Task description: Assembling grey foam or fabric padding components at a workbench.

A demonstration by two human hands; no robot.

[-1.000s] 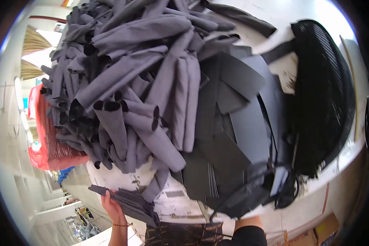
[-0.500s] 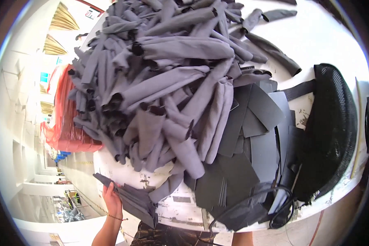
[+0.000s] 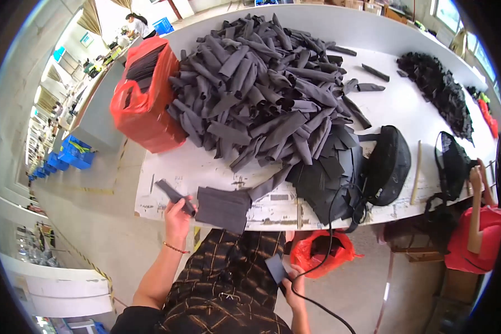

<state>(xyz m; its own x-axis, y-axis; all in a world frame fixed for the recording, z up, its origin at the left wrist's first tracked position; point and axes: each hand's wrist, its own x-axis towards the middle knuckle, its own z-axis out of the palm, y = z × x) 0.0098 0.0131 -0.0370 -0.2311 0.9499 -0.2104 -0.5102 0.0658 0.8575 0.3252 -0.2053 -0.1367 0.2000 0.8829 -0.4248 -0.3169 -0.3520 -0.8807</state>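
My left hand [image 3: 177, 224] grips a dark grey fabric tube [image 3: 171, 193] at the table's near edge, left of a flat stack of grey fabric pieces [image 3: 222, 209]. Low in front of my lap, my right hand [image 3: 296, 288] holds a flat dark grey card [image 3: 275, 269] between its fingers. A black cable [image 3: 329, 307] runs past that hand. Beyond the stack rises a big heap of similar fabric tubes [image 3: 261, 94]. Dark flat cards [image 3: 328, 172] lie in a loose pile to its right, beside a black mesh pouch [image 3: 388, 164].
A red plastic bag [image 3: 153, 131] of dark pieces stands left of the heap on the white table [image 3: 164, 172]. Below the edge hangs another red bag [image 3: 331, 261]. At right, a co-worker's hands [image 3: 476, 178] are near a second black pouch [image 3: 451, 164]. Black items [image 3: 437, 89] lie beyond.
The view has swung up and back, showing more table and my lap. My right hand has come into view with a card. My left hand now holds a tube apart from the stack.
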